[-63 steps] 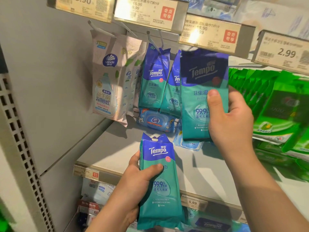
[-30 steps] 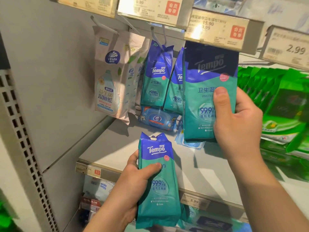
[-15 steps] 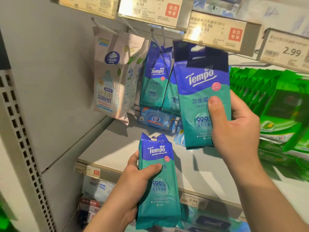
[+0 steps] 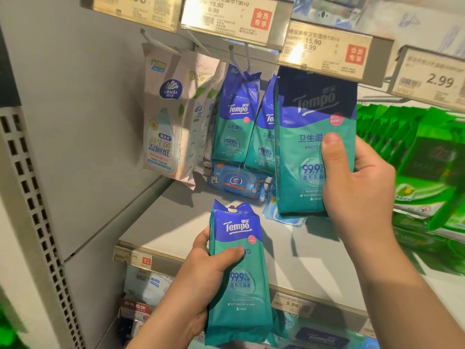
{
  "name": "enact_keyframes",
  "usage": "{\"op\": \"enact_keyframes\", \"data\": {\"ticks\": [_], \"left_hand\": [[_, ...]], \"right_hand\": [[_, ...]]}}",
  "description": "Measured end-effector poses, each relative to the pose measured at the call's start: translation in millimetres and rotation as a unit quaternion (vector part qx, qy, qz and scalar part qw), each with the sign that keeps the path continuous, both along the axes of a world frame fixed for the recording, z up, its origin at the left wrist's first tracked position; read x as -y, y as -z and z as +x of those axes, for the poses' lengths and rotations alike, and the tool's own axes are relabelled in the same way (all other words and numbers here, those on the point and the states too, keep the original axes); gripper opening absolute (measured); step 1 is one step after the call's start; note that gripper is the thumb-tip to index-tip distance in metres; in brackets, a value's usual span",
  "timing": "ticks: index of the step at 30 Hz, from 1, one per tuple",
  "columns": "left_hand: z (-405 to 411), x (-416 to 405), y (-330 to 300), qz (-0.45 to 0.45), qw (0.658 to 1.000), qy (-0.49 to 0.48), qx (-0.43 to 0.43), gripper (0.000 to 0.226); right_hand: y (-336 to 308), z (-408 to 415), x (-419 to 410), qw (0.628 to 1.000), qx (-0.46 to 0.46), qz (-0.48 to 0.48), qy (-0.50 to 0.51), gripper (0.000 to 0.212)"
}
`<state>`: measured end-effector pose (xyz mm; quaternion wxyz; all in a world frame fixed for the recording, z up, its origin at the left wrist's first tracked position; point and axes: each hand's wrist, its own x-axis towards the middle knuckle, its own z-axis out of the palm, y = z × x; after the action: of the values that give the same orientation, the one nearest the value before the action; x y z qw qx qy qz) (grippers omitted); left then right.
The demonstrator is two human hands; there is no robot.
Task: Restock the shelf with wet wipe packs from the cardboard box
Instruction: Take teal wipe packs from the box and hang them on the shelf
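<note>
Teal-and-blue plastic fills the head view: the right hand (image 4: 362, 187) holds one Tempo wet wipe pack (image 4: 309, 137) upright, raised so its top edge sits just under the price tag rail (image 4: 327, 50). Its grip is clamped on the pack's right side, thumb across the front and fingers curled behind. Lower and nearer, the left hand (image 4: 201, 280) grips a second pack (image 4: 239, 260) around its middle, thumb lying over the front, the pack upright with its notched top pointing up, held in front of the grey shelf (image 4: 176, 222). Behind the raised pack, two hanging Tempo packs (image 4: 234, 117) dangle from a metal hook (image 4: 239, 61), side by side and overlapping. To their left hang pale Vinda packs (image 4: 163, 117) on another hook. A blue Vinda wipe box (image 4: 236, 182) lies on the shelf beneath the hanging packs. Green packs (image 4: 415, 152) crowd the right side in a row. A price label (image 4: 292, 303) sits on the shelf's front edge, with more packs dimly visible below it. No cardboard box is visible.
</note>
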<state>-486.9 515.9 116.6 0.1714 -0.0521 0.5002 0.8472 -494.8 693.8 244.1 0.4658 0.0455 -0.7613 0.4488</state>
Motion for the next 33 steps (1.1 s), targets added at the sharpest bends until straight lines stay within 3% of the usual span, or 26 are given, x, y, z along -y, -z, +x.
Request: {"op": "enact_keyframes", "data": {"ticks": [12, 20, 24, 30, 33], "left_hand": [[2, -1, -5, 0.0, 1.0, 0.006, -0.014, 0.046], [2, 3, -4, -0.011, 1.0, 0.0, -0.023, 0.047], [4, 2, -3, -0.012, 1.0, 0.005, -0.023, 0.048], [4, 1, -3, -0.014, 1.0, 0.011, -0.021, 0.047], [4, 2, -5, -0.007, 1.0, 0.01, -0.02, 0.044]], "right_hand": [[-1, 0, 1, 0.999, 0.021, -0.039, -0.016, 0.03], [-21, 2, 9, 0.991, 0.082, -0.084, -0.061, 0.031], [-22, 2, 2, 0.998, 0.06, -0.01, 0.014, 0.047], [15, -3, -8, 0.993, 0.076, 0.06, 0.064, 0.026], [37, -4, -7, 0.991, 0.101, 0.061, 0.057, 0.048]]}}
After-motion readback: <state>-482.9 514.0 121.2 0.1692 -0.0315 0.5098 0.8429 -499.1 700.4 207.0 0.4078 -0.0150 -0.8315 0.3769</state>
